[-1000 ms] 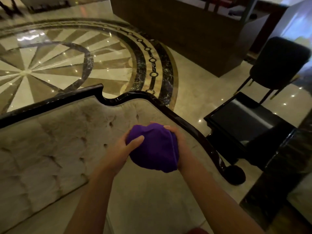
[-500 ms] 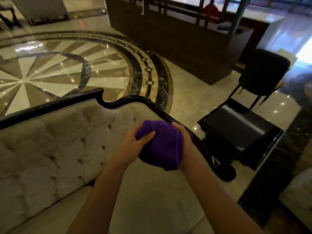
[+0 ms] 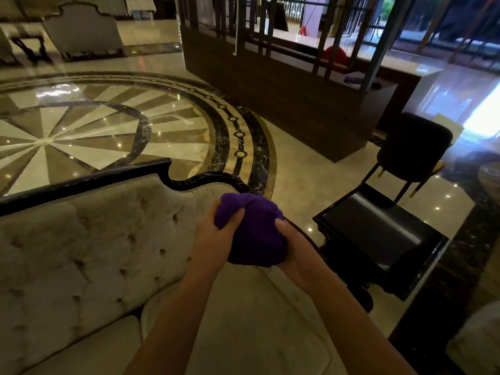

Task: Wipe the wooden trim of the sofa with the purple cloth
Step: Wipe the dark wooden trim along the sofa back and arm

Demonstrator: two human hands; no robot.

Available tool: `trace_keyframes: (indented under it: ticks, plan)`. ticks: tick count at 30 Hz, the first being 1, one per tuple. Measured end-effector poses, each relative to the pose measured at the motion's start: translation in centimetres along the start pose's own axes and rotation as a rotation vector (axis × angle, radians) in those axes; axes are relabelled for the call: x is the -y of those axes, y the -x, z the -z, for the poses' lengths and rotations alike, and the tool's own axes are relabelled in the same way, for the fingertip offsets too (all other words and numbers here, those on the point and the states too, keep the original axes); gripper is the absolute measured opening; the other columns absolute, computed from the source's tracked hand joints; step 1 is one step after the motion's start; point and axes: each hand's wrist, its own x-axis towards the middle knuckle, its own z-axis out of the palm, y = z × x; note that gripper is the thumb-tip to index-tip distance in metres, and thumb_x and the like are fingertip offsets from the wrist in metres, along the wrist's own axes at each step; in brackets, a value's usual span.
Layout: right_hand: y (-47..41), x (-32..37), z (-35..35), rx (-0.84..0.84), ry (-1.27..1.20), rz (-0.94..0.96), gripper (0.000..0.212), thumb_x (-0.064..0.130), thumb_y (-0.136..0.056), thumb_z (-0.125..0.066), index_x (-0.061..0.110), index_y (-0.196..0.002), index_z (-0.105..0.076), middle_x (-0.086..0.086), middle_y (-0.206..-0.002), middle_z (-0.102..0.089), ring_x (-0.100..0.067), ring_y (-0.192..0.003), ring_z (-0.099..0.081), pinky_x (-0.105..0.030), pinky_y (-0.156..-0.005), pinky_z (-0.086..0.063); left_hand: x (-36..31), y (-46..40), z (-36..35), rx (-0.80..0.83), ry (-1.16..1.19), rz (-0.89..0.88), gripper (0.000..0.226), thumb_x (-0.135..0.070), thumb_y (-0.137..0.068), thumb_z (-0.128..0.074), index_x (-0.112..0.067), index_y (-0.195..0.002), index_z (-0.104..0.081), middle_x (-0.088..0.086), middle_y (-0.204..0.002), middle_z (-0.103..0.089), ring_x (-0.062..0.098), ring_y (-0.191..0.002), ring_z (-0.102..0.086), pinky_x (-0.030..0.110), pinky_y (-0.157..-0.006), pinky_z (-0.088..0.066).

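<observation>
A bunched purple cloth [image 3: 254,231] is held between both hands in front of the sofa's right corner. My left hand [image 3: 213,234] grips its left side with the thumb pressed into the fabric. My right hand [image 3: 295,247] holds its right lower side. The cream tufted sofa [image 3: 89,253] has a dark glossy wooden trim [image 3: 84,182] running along the top of its back and curving down to the right behind the cloth. The cloth hides the trim where it slopes down the armrest; whether it touches the wood I cannot tell.
A black glossy side table [image 3: 378,236] stands just right of the sofa arm. A dark chair [image 3: 414,147] is behind it. A wooden partition with slats [image 3: 284,96] stands beyond. Polished patterned marble floor [image 3: 108,125] lies behind the sofa.
The view has tilted up and the cloth, held in both hands, has shifted up and right toward the trim's sloping corner. Both hands keep their grip.
</observation>
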Motion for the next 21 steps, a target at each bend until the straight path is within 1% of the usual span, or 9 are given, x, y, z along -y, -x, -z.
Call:
trace_keyframes:
  ticks: [2, 3, 5, 7, 10, 13, 17, 19, 21]
  plan:
    - [0.6, 0.2, 0.1, 0.011, 0.097, 0.012, 0.089, 0.057, -0.068, -0.089, 0.029, -0.145, -0.055, -0.006, -0.135, -0.071, -0.029, -0.123, -0.070, -0.048, -0.100, -0.060, -0.3, 0.6, -0.7, -0.027, 0.009, -0.028, 0.022, -0.046, -0.089, -0.076, -0.055, -0.107, -0.065, -0.023, -0.105, -0.073, -0.004, -0.097, -0.069, 0.023, -0.079, -0.054]
    - [0.9, 0.2, 0.5, 0.006, 0.134, 0.015, 0.092, 0.059, -0.064, -0.091, 0.030, -0.144, -0.056, -0.004, -0.133, -0.072, -0.027, -0.122, -0.070, -0.049, -0.102, -0.059, -0.4, 1.0, -1.3, -0.026, 0.013, -0.025, 0.027, -0.051, -0.085, -0.078, -0.050, -0.109, -0.066, -0.016, -0.106, -0.075, 0.001, -0.097, -0.071, 0.027, -0.082, -0.058]
    - [1.7, 0.3, 1.5, -0.020, 0.174, 0.015, 0.083, 0.057, -0.064, -0.091, 0.033, -0.137, -0.060, 0.000, -0.127, -0.076, -0.024, -0.118, -0.072, -0.052, -0.105, -0.057, -0.5, 2.1, -2.8, -0.008, 0.038, 0.002, 0.038, -0.060, -0.074, -0.078, -0.047, -0.109, -0.067, -0.011, -0.106, -0.076, 0.007, -0.097, -0.073, 0.033, -0.084, -0.060]
    - [2.7, 0.4, 3.2, -0.072, 0.186, 0.018, 0.075, 0.056, -0.064, -0.091, 0.036, -0.131, -0.064, 0.002, -0.124, -0.077, -0.023, -0.117, -0.073, -0.052, -0.105, -0.057, -0.5, 2.9, -4.7, 0.021, 0.046, 0.007, 0.042, -0.063, -0.070, -0.077, -0.049, -0.107, -0.066, -0.012, -0.105, -0.077, 0.006, -0.096, -0.074, 0.033, -0.084, -0.061]
    - [4.7, 0.8, 6.8, -0.163, 0.137, 0.064, 0.079, 0.059, -0.054, -0.097, 0.039, -0.124, -0.069, 0.004, -0.121, -0.078, -0.020, -0.113, -0.075, -0.045, -0.098, -0.062, -0.7, 3.7, -8.3, 0.114, 0.045, 0.023, 0.048, -0.062, -0.068, -0.078, -0.048, -0.112, -0.066, -0.012, -0.108, -0.077, 0.005, -0.099, -0.073, 0.033, -0.086, -0.060]
    - [7.1, 1.3, 11.3, -0.257, 0.109, 0.118, 0.085, 0.059, -0.051, -0.099, 0.034, -0.127, -0.069, 0.003, -0.120, -0.079, -0.019, -0.110, -0.076, -0.036, -0.087, -0.063, -0.9, 4.6, -12.7, 0.233, 0.019, 0.019, 0.047, -0.059, -0.070, -0.079, -0.047, -0.114, -0.067, -0.014, -0.110, -0.076, 0.004, -0.101, -0.072, 0.032, -0.086, -0.060]
    - [10.8, 2.0, 17.6, -0.367, 0.018, 0.178, 0.065, 0.034, -0.066, -0.094, 0.026, -0.126, -0.070, -0.006, -0.122, -0.078, -0.027, -0.114, -0.074, -0.040, -0.090, -0.062, -0.5, 6.3, -19.0, 0.408, 0.004, 0.093, 0.073, -0.064, -0.066, -0.080, -0.034, -0.130, -0.063, -0.007, -0.118, -0.075, 0.011, -0.107, -0.072, 0.036, -0.088, -0.062]
    - [11.8, 2.4, 18.4, -0.385, -0.018, 0.170, 0.060, 0.030, -0.064, -0.092, 0.026, -0.121, -0.073, -0.006, -0.117, -0.079, -0.025, -0.108, -0.076, -0.037, -0.085, -0.063, -0.1, 6.8, -20.1, 0.460, 0.018, 0.143, 0.070, -0.068, -0.065, -0.080, -0.039, -0.126, -0.064, -0.009, -0.116, -0.076, 0.008, -0.105, -0.073, 0.028, -0.083, -0.062]
    - [15.5, 2.8, 23.3, -0.451, -0.054, 0.187, 0.041, 0.022, -0.069, -0.090, 0.037, -0.106, -0.079, -0.001, -0.111, -0.081, -0.020, -0.101, -0.078, -0.031, -0.079, -0.063, -0.3, 8.9, -25.8, 0.603, -0.008, 0.162, 0.059, -0.069, -0.066, -0.077, -0.043, -0.118, -0.066, -0.013, -0.110, -0.078, 0.006, -0.101, -0.074, 0.022, -0.075, -0.061]
